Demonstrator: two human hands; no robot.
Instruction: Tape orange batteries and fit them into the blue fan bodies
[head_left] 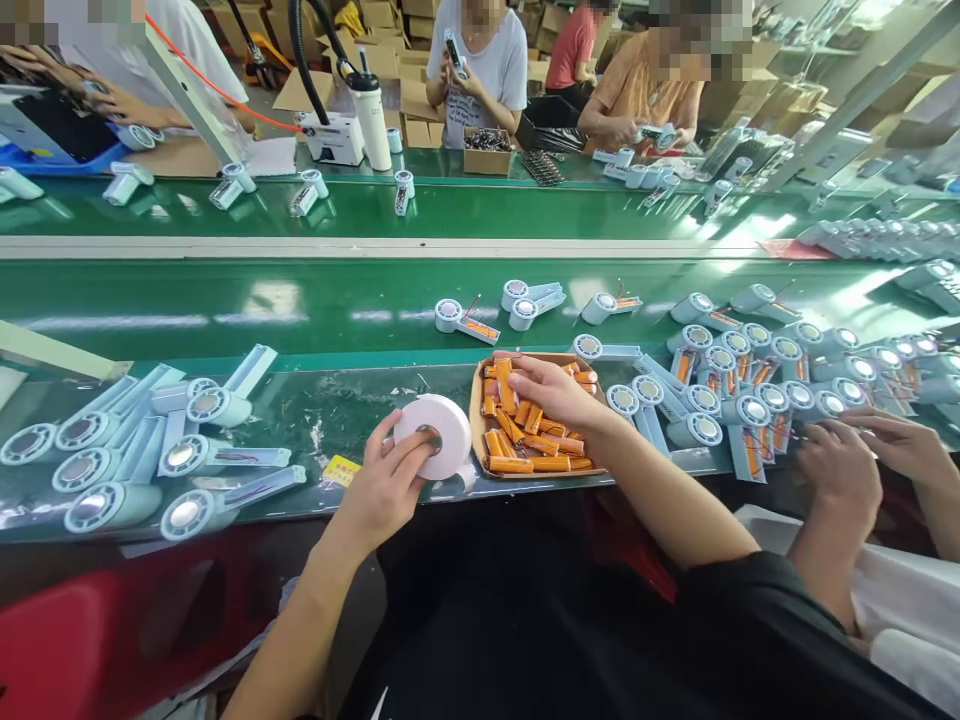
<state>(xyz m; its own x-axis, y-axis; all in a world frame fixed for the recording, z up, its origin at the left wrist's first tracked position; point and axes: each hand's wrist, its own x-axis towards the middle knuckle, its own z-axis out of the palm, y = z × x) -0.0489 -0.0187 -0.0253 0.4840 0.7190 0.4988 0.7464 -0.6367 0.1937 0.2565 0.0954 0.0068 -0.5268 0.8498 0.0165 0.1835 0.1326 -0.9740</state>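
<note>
Left of the box (477,410), your left hand (386,488) holds the roll (452,435); inside, your right hand (559,392) touches a cell (505,390) pointing away, grip unclear.

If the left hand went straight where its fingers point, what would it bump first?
The left hand holds the roll; past that, it would probably meet the box, though depth is unclear.

V. bright; glare on grn belt (274,300), wide-angle distort. @ edges.
</note>
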